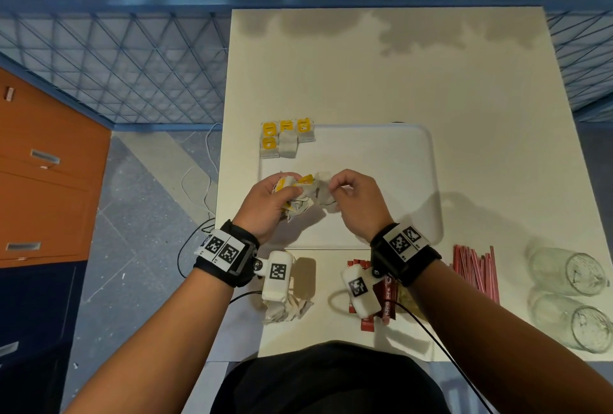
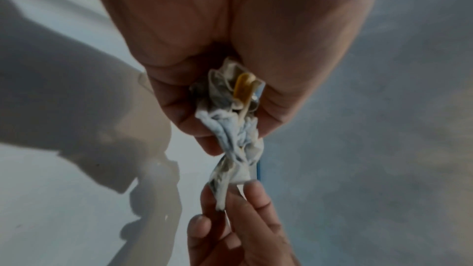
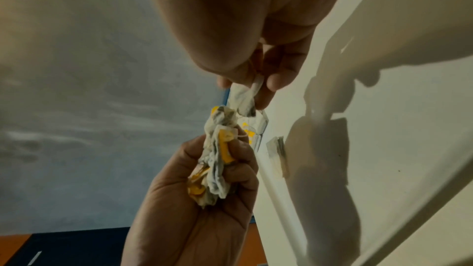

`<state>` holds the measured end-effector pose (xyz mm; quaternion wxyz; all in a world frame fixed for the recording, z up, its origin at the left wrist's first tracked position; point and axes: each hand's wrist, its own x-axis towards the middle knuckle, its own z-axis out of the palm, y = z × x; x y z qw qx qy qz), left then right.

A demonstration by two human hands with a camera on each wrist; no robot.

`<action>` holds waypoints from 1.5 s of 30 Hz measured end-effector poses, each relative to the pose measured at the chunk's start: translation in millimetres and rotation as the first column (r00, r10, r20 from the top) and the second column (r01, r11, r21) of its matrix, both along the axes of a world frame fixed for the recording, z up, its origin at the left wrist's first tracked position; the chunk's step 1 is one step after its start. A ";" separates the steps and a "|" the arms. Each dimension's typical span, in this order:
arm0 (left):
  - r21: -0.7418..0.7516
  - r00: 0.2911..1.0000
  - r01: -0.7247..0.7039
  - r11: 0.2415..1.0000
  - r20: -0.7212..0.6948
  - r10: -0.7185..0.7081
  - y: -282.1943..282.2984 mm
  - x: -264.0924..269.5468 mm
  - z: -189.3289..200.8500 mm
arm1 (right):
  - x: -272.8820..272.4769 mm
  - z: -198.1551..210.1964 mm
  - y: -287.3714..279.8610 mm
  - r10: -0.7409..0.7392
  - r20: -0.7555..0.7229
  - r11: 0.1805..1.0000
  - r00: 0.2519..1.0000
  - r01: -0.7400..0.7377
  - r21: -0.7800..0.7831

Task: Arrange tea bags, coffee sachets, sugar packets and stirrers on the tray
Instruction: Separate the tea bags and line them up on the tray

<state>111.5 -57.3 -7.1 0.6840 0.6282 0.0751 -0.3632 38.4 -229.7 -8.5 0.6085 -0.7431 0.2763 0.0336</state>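
Observation:
My left hand grips a crumpled bunch of tea bags with yellow tags above the white tray. The same bunch fills the left wrist view and shows again as a bunch in the right wrist view. My right hand pinches one white tea bag at the bunch's right end; that tea bag hangs from its fingertips. Several tea bags lie in rows at the tray's far left corner.
Near the table's front edge lie loose tea bags, red coffee sachets under my right wrist, red stirrers and two glass jars on their sides. An orange cabinet stands to the left.

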 end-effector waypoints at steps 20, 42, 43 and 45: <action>0.023 1.000 0.022 0.999 0.010 -0.022 -8.0 30.1 -18.1 | 55.1 -16.3 -9.9 0.037 0.055 0.982 0.998 -0.047 0.185; 0.004 0.979 -0.187 0.982 -0.077 0.187 13.7 50.8 -34.2 | 118.1 -62.8 -17.9 0.119 -0.090 0.909 0.989 -0.145 -0.391; 0.002 0.980 -0.186 0.983 -0.073 0.186 13.7 50.9 -34.6 | 117.9 -60.8 -17.4 0.120 -0.079 0.901 0.990 -0.142 -0.410; -0.002 0.982 -0.178 0.984 -0.059 0.177 14.3 50.8 -35.0 | 115.7 -54.6 -14.9 0.136 -0.013 0.891 0.991 -0.128 -0.435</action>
